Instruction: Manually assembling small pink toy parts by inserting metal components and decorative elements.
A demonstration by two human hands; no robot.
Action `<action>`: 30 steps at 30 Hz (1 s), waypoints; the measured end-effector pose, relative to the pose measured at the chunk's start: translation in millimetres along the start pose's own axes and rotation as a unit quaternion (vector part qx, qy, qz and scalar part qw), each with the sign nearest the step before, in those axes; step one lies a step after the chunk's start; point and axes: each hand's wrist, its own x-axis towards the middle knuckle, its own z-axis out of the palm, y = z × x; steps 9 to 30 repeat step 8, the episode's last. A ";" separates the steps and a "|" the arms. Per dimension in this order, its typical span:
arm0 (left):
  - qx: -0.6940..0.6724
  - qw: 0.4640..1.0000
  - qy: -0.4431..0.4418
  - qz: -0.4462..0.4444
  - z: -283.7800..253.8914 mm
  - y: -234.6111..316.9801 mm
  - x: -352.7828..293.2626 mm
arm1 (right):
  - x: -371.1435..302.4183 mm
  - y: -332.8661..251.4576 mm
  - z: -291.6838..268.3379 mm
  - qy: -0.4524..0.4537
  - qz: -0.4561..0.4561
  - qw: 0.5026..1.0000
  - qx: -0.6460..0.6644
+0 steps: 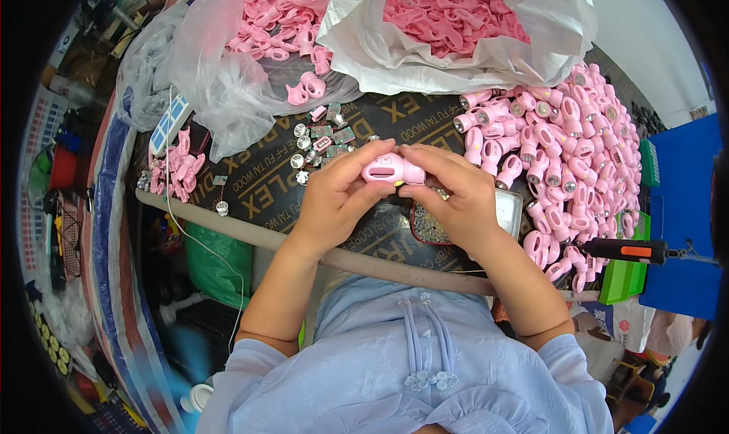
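Note:
Both of my hands hold a small pink flashlight (387, 170) above the table's near edge. It lies sideways, with a slot in its body facing up. My left hand (332, 198) pinches the slotted end between thumb and fingers. The other end is gripped by my right hand (461, 198), its thumb underneath. Just beyond the left hand are small circuit boards (344, 135) and shiny round reflectors (297, 160). Partly hidden below the right hand sits a tray of small metal parts (427, 227).
A large heap of pink flashlights (581, 153) covers the table's right side, with an electric screwdriver (626, 249) in front. A white sack (463, 68) and clear plastic bag (220, 77) of pink shells stand at the back. Loose pink pieces (179, 164) lie left, near a white cable (203, 246).

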 end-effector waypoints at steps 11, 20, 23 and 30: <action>0.124 0.990 0.014 0.060 1.2 5.4 0.2 | 0.9 -1.5 0.0 -0.005 -0.080 0.992 -0.102; 0.124 0.990 0.014 0.060 1.2 5.4 0.2 | 0.9 -1.5 0.0 -0.005 -0.080 0.992 -0.102; 0.124 0.990 0.014 0.060 1.2 5.4 0.2 | 0.9 -1.5 0.0 -0.005 -0.080 0.992 -0.102; 0.124 0.990 0.014 0.060 1.2 5.4 0.2 | 0.9 -1.5 0.0 -0.005 -0.080 0.992 -0.102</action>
